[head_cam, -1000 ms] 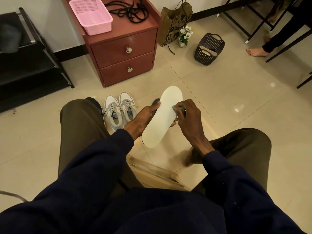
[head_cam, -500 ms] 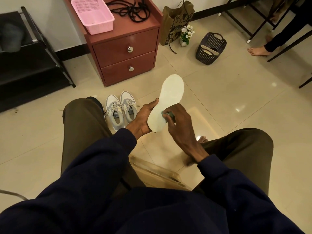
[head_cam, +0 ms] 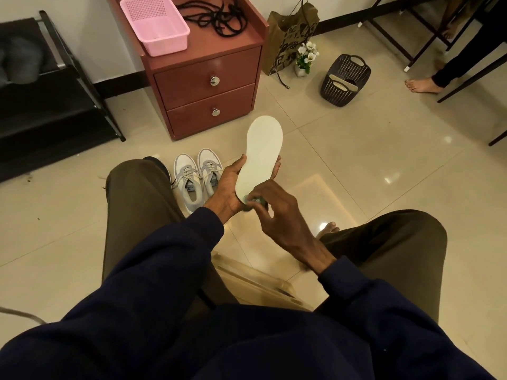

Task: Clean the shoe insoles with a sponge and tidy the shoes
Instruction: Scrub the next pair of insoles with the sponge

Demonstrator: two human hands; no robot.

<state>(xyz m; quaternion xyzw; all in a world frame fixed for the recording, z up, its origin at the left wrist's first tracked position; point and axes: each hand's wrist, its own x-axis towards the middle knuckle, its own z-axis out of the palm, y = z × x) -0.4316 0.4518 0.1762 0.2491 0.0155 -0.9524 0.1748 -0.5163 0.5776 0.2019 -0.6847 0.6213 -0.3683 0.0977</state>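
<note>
A pale cream insole (head_cam: 262,149) stands nearly upright above my knees, toe end pointing away from me. My left hand (head_cam: 227,187) grips it from behind around its lower half. My right hand (head_cam: 270,204) presses a small green sponge (head_cam: 251,200) against the insole's heel end; my fingers hide most of the sponge. A pair of grey-and-white sneakers (head_cam: 196,178) sits side by side on the floor just left of my hands. A dark shoe (head_cam: 157,164) shows behind my left knee.
A red two-drawer cabinet (head_cam: 208,78) stands ahead, with a pink basket (head_cam: 155,24) and black laces (head_cam: 216,16) on top. A dark basket (head_cam: 344,80) holding insoles sits on the tiles at right, near a paper bag (head_cam: 288,37). Black shoe rack (head_cam: 49,105) at left; another person's foot (head_cam: 421,85) far right.
My right hand slid the sponge down the insole from its middle to the heel end. The insole has tipped more upright in my left hand.
</note>
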